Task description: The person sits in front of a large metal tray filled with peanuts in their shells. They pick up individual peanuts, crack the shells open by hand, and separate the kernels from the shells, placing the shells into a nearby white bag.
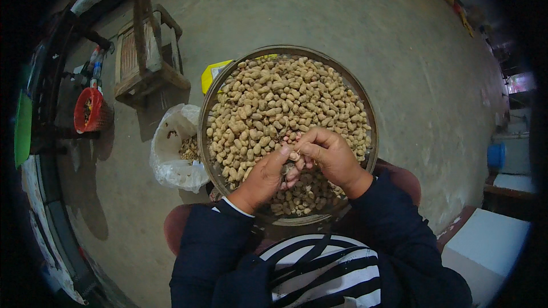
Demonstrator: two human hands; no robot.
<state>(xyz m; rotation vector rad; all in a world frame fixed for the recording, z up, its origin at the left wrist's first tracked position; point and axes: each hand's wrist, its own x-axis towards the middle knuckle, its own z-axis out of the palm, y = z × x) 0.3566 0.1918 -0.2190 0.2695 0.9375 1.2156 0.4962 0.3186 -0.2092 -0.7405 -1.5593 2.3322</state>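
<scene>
A round, shallow tray (pixel 374 124) with a raised rim stands before me, heaped with unshelled peanuts (pixel 282 98). Over its near half, my left hand (pixel 267 175) and my right hand (pixel 334 156) meet at the fingertips. Between them is a peanut pod (pixel 294 155) that looks broken open, pinched by the thumb and fingers of each hand. Several pinkish shelled kernels (pixel 291 137) lie on the heap just beyond my fingertips. Shadow from my hands darkens the peanuts nearest me. What my curled left fingers hold lower down is hard to make out.
Left of the tray sits a whitish plastic bag (pixel 165 158) with shell bits (pixel 189 149) inside. A yellow packet (pixel 208 79) shows behind the rim. Farther left are a wooden chair (pixel 147 57) and a red basket (pixel 91 111). A white box-like block (pixel 486 239) stands at right.
</scene>
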